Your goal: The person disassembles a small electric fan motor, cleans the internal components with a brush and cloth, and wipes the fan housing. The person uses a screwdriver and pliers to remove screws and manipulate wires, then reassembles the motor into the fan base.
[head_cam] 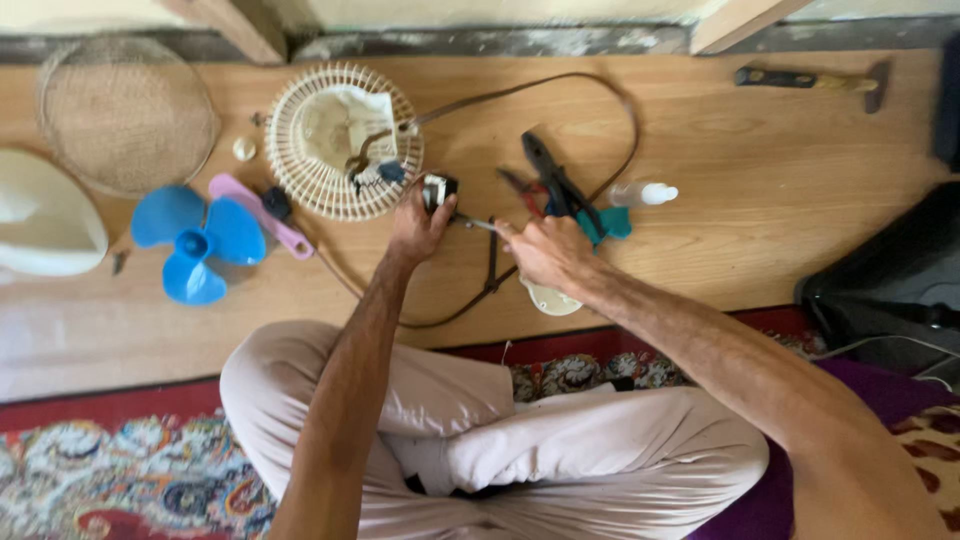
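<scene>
On a wooden floor [700, 150], seen from above by a person sitting cross-legged in pale trousers at the edge of a patterned red rug [100, 470], parts of a taken-apart fan are lying spread out. At far left a round wire mesh grille [125, 115] is lying flat, with a white rounded cover [40, 220] just below it. A blue three-bladed fan propeller [195, 240] is sitting beside a pink flat tool [262, 215]. A white ribbed fan guard [340, 140] with a motor housing inside it is resting directly ahead of the hands, and a brown power cord [600, 110] is looping from it across the floor and back toward the person. Pliers with dark handles [560, 185] and a small white bottle [640, 194] are lying just right of the hands; a hammer [810, 80] is lying well apart at upper right. The left hand [420, 225] is closing its fingers around a small black and white switch block [438, 190], held just beside the guard. The right hand [540, 250] is curling tightly around a thin screwdriver [478, 223], whose tip is pointing at the block. Both hands are working near each other, not touching.
</scene>
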